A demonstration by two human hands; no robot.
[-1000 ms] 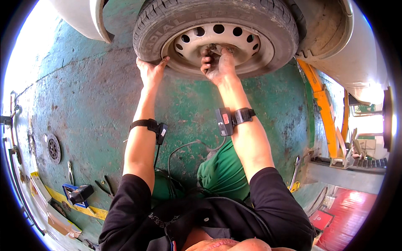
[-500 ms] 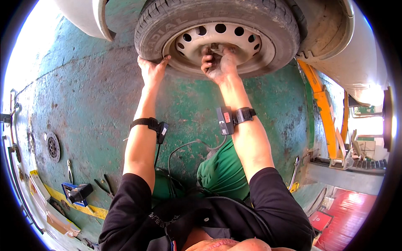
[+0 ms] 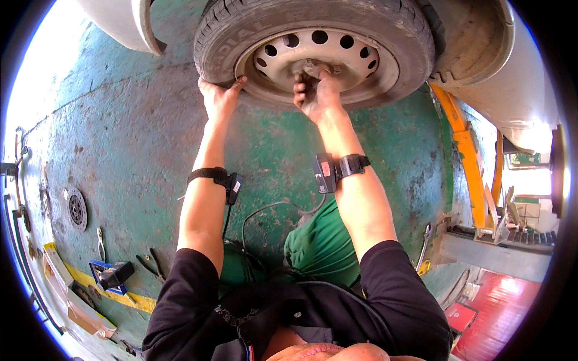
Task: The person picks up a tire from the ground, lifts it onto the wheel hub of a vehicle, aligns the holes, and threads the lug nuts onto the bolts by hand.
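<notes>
A car wheel (image 3: 271,71), with a dusty black tyre (image 3: 229,45) around a pale steel rim, fills the top middle of the head view. My left hand (image 3: 219,99) grips the tyre's lower left edge, thumb against the sidewall and fingers going behind the tread. In front of the wheel's hub (image 3: 310,65) is my right hand (image 3: 319,96), its fingers curled and the thumb raised to the hub's lower part. Whatever those curled fingers hold, if anything, is hidden. Bolts or nuts show on the hub just above them.
Pale car body panels (image 3: 481,60) flank the wheel. An orange lift arm (image 3: 466,156) stands to the right. On the green floor at left lie a clutch-like disc (image 3: 76,209), pliers (image 3: 101,243) and black-handled pliers (image 3: 150,265); a wrench (image 3: 424,246) lies at right.
My right hand has drawn down slightly from the hub, baring more of it. The wheel has shifted a little; my left hand keeps its place on the tyre.
</notes>
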